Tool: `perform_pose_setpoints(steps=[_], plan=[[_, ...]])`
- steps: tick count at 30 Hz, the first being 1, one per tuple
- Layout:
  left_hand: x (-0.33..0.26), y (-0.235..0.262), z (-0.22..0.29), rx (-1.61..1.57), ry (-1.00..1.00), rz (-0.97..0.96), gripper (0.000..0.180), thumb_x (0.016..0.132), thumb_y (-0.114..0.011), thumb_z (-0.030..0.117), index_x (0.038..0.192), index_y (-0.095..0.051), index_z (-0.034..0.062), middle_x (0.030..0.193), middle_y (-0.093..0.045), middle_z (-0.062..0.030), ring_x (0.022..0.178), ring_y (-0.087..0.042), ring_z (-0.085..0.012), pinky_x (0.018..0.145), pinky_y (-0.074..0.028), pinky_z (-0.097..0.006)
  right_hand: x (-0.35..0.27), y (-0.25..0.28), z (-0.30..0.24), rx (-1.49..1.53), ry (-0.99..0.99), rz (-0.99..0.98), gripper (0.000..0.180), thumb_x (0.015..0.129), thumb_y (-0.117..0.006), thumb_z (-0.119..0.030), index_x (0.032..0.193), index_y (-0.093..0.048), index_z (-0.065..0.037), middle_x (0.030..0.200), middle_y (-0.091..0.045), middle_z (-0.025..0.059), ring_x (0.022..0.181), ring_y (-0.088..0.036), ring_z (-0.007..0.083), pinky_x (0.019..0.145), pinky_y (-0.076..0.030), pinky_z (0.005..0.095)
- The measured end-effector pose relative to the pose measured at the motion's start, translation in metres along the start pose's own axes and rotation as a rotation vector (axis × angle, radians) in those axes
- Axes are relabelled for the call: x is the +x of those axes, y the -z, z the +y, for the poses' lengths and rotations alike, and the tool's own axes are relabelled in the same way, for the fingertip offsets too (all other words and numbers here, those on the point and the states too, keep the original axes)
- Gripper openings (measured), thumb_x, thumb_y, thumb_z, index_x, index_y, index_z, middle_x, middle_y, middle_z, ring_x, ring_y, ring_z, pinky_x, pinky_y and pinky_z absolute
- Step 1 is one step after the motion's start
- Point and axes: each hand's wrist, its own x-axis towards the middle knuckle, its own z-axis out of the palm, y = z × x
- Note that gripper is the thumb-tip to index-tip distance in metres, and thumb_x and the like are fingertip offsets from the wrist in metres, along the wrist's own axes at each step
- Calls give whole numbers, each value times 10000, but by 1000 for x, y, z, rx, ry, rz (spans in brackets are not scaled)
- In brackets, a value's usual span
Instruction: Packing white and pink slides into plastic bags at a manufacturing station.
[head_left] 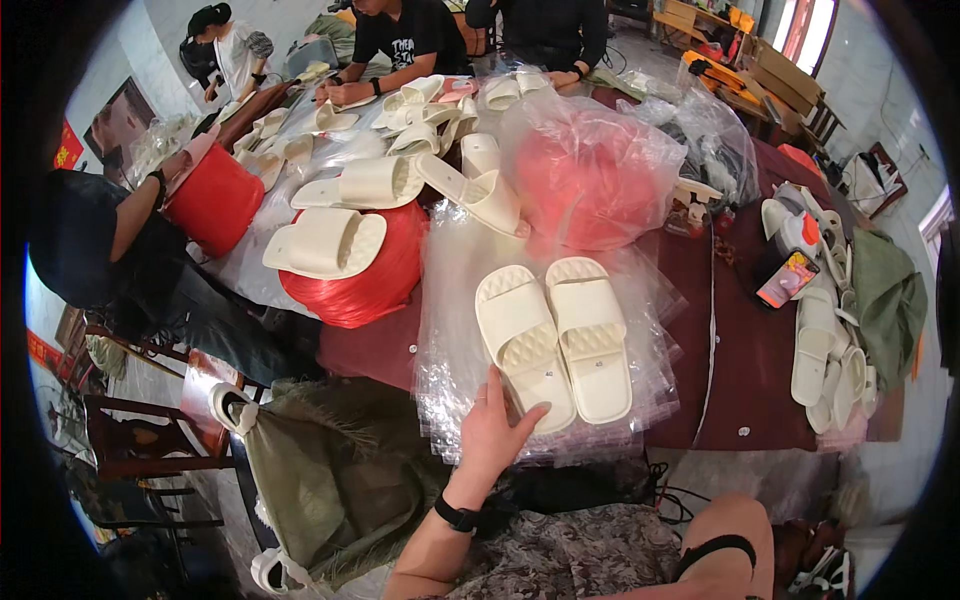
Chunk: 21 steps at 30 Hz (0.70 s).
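Observation:
A pair of cream slippers with quilted footbeds lies side by side, toes pointing away from me, on a stack of clear plastic bags. My left hand is at the near left edge of the left slipper. Its thumb rests over the heel and its fingers lie along the outer side, taking hold of that edge. Right of it, the right slipper lies flat, untouched. At the lower right, bare skin with a black band shows, but my right hand is not in view.
Cream slippers rest on a red bundle. A red bundle in clear plastic stands behind the pair. More slippers, a bottle and green cloth are at right. A green sack hangs near left; other people stand around the table.

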Motion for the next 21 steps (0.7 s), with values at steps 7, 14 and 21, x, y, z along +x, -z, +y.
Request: perform_pose_setpoints(steps=[7,14,21], plan=[[-6,-1,-18,-5,-13,77,977,812,-754,537,1456,-329,-62,1066,-617,-241,843,-670,-399,680,-551,-454,-14,53,-75,-230,293,333,548,1081,-319,-395,1320,-484,71,1211,-594,168,1113,-588,279,1053,-423,443],[-1,-9,-7,-26,-50,78,1005,778,-791,524,1469,-343,-52,1039,-625,-179,805,-661,-314,678,-539,-412,-130,169,-262,-83,1223,966,335,1045,-399,-245,1193,-541,19,1211,-578,169,1187,-548,317,1109,-379,495],[-5,-12,-18,19,-41,109,1007,771,-786,541,1470,-346,-34,972,-608,-165,779,-652,-316,662,-525,-422,-135,208,-409,17,1498,1221,433,1018,-430,-395,1188,-530,-9,1204,-555,162,1114,-548,291,1057,-385,455]])
